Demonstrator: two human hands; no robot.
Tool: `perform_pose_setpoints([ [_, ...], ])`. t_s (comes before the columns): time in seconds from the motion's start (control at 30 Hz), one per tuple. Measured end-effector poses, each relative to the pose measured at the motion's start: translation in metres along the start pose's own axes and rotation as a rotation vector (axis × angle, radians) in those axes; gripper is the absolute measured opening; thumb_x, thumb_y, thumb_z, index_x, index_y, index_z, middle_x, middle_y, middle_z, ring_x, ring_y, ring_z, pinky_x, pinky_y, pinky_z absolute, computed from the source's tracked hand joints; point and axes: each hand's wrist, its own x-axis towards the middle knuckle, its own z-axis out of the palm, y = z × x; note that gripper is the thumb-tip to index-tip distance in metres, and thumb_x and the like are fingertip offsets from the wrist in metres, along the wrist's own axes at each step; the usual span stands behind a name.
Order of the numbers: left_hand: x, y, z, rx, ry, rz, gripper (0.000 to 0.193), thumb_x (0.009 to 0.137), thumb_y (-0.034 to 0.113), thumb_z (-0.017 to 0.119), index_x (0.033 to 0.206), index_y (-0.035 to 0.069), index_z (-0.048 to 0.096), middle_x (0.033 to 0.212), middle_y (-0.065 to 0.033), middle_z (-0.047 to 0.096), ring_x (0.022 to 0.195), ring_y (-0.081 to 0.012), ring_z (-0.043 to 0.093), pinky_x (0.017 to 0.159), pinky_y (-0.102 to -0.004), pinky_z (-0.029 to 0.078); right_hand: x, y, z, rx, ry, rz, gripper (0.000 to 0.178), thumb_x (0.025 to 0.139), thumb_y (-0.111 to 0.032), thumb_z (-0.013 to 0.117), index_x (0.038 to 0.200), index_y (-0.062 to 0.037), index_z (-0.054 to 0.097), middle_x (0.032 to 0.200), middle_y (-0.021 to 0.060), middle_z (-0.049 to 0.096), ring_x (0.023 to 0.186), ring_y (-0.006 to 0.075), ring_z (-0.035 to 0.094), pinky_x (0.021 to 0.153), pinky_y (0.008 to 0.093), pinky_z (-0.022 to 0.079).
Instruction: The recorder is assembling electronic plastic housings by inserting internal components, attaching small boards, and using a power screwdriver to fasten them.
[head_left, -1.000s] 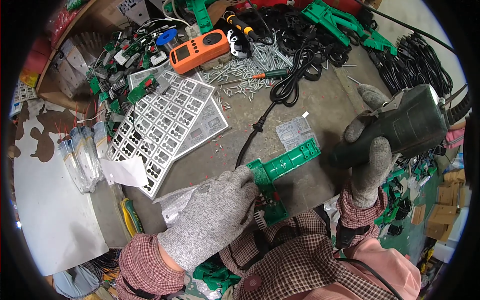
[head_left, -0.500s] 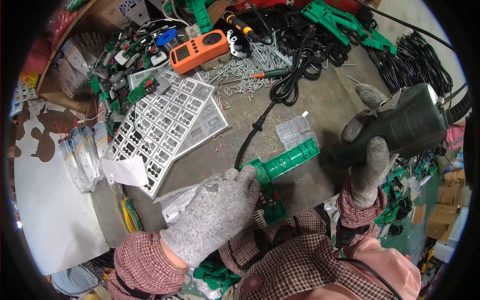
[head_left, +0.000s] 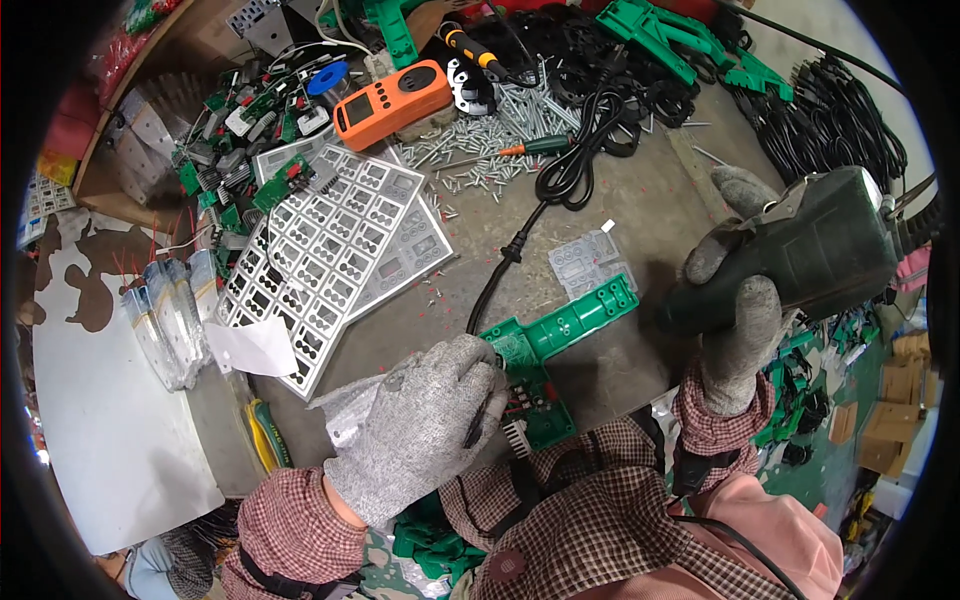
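My right hand (head_left: 745, 320), in a grey knit glove, is wrapped round the body of a dark green corded power tool (head_left: 800, 255), held above the right side of the bench. My left hand (head_left: 425, 425), gloved alike, is curled at the near left end of a green plastic housing (head_left: 585, 318). A small dark thing shows by its fingers; I cannot make out what it is. A circuit board (head_left: 530, 395) with wires lies in the housing's near part. A black power cord (head_left: 490, 290) runs from the coiled bundle down to the housing; its end is hidden by my left hand.
Loose screws (head_left: 500, 140) and a screwdriver (head_left: 540, 147) lie beyond. An orange meter (head_left: 393, 103), circuit boards (head_left: 245, 120) and label sheets (head_left: 325, 240) fill the left side. Black cables (head_left: 830, 120) heap at far right. Yellow-green pliers (head_left: 268, 433) lie near left.
My left hand has drawn back slightly left off the housing, its fingers curling more and showing a small dark thing. The right hand and power tool stay in place.
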Motion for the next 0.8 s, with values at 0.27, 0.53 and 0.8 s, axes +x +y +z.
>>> perform_pose_setpoints([
  [0.27, 0.001, 0.003, -0.002, 0.015, -0.046, 0.019, 0.020, 0.082, 0.012, 0.074, 0.099, 0.005, 0.066, 0.106, -0.0136, 0.061, 0.097, -0.0356, 0.063, 0.084, -0.0454, 0.052, -0.009, 0.015, -0.014, 0.205, -0.075, 0.079, 0.084, 0.088, -0.049, 0.074, 0.145, 0.0015, 0.037, 0.115, 0.0237, 0.058, 0.070, 0.0202, 0.064, 0.059, 0.0321, 0.056],
  [0.53, 0.007, 0.015, -0.002, 0.124, -0.184, -0.113, 0.023, 0.085, 0.013, 0.072, 0.103, 0.002, 0.064, 0.109, -0.0159, 0.059, 0.099, -0.0372, 0.061, 0.087, -0.0457, 0.052, -0.038, 0.035, 0.014, 0.669, 0.041, -0.171, 0.093, 0.091, -0.052, 0.071, 0.154, -0.0035, 0.024, 0.120, 0.0281, 0.057, 0.065, 0.0203, 0.064, 0.048, 0.0342, 0.052],
  [0.8, 0.002, 0.018, 0.007, 0.085, -0.030, -0.097, 0.023, 0.081, 0.007, 0.074, 0.100, 0.001, 0.061, 0.104, -0.0163, 0.059, 0.097, -0.0375, 0.062, 0.083, -0.0445, 0.052, -0.060, 0.061, 0.053, 0.784, 0.082, 0.018, 0.086, 0.093, -0.048, 0.069, 0.153, -0.0029, 0.026, 0.124, 0.0270, 0.056, 0.074, 0.0219, 0.063, 0.058, 0.0359, 0.051],
])
